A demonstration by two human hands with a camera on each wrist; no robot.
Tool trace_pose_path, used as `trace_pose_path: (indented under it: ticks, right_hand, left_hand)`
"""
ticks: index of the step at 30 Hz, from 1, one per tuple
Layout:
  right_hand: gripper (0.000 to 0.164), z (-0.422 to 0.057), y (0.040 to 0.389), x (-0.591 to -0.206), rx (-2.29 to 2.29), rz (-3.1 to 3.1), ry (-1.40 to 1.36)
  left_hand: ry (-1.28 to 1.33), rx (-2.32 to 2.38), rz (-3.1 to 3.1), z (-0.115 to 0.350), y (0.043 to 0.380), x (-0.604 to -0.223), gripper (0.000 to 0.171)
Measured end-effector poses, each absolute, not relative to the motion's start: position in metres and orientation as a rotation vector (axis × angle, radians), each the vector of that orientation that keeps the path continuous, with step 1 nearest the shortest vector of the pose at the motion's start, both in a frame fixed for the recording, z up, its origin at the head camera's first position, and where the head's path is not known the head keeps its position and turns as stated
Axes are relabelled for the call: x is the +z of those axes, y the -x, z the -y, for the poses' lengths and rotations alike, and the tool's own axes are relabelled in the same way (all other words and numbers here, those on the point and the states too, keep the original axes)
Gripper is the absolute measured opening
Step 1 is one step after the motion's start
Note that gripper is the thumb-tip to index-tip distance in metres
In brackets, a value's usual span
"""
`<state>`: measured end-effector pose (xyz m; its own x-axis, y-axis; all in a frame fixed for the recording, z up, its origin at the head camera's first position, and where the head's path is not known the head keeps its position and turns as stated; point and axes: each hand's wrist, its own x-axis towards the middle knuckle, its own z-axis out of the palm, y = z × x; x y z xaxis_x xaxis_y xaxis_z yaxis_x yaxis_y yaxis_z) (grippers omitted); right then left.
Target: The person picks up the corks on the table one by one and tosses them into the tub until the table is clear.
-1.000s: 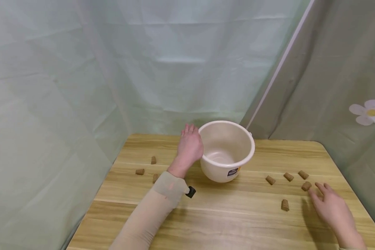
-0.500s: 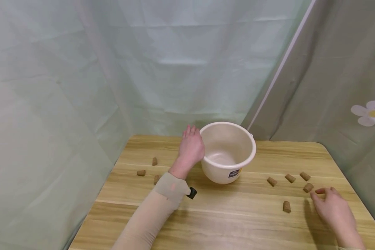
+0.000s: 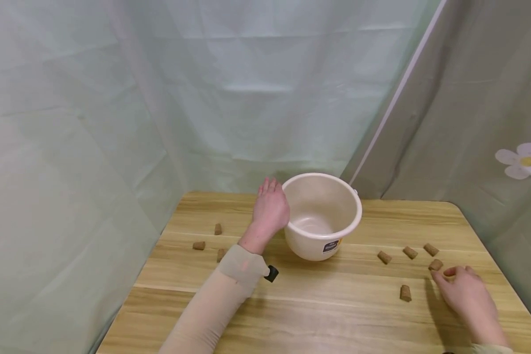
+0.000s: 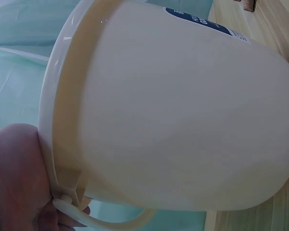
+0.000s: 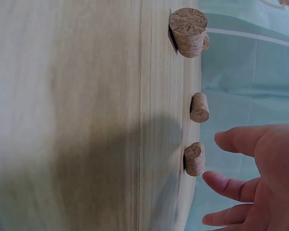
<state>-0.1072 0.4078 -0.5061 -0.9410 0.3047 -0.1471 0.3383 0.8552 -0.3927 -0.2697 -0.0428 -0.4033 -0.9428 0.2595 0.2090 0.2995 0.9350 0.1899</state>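
Note:
My left hand (image 3: pixel 271 210) grips the left rim of a cream plastic bucket (image 3: pixel 305 247) that stands upright on the table. In the left wrist view, fingers (image 4: pixel 62 219) curl under the rim beside the bucket's handle (image 4: pixel 111 224). The inside of the bucket shows bare from the head view. My right hand (image 3: pixel 469 297) hovers over the right side of the table with nothing held, thumb and forefinger apart. Its fingertips are right by a cork stopper (image 3: pixel 435 265). The right wrist view has that cork (image 5: pixel 195 161) between the thumb and forefinger tips, past them.
More corks lie around: a standing-looking one (image 3: pixel 405 293), several in a row (image 3: pixel 410 252) right of the bucket, and a few (image 3: pixel 198 245) on the left near my forearm. Pale curtains (image 3: pixel 265 98) hang close behind the wooden table (image 3: pixel 327 314).
My right hand's thumb and fingers have drawn closer together, and the hand has shifted slightly left toward the nearest cork. My left hand and the bucket stay in place.

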Motion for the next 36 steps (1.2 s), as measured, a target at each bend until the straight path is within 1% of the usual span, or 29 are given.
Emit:
trace_pose_path:
  ticks: [6, 17, 36]
  right_hand:
    - [0.079, -0.407, 0.113, -0.503, -0.621, -2.872, -0.559]
    - [0.086, -0.412, 0.113, -0.498, -0.597, -2.852, -0.519]
    - [0.088, -0.418, 0.118, -0.498, -0.544, -2.81, -0.584]
  left_hand:
    - [0.412, -0.32, 2.928, 0.042, 0.268, -0.401, 0.049]
    - [0.416, -0.344, 2.933, 0.035, 0.267, -0.402, 0.049]
    - [0.427, -0.305, 2.95, 0.032, 0.268, -0.403, 0.05]
